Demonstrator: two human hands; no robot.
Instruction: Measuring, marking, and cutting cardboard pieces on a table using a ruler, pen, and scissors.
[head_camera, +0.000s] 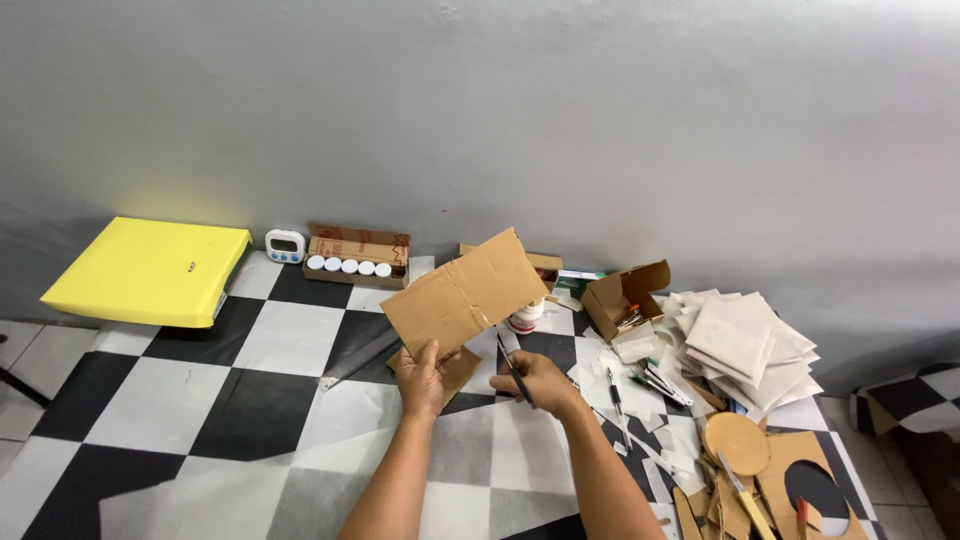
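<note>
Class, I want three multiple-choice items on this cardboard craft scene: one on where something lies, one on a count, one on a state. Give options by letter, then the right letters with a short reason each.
1. Where does the yellow box lie?
A. At the far left by the wall
B. Under the paper stack
C. In the left hand

2. How many white caps show in the open carton?
A. Two
B. Five
C. Eight

3. How is the cardboard sheet held?
A. Flat on the floor
B. Lifted off the floor by the left hand
C. Rolled into a tube

Answers:
1 A: it rests on the checkered floor at the left, against the grey wall.
2 B: five round caps sit in a row.
3 B: the left hand grips its lower edge, while the right hand holds a thin dark tool beside it.
</note>
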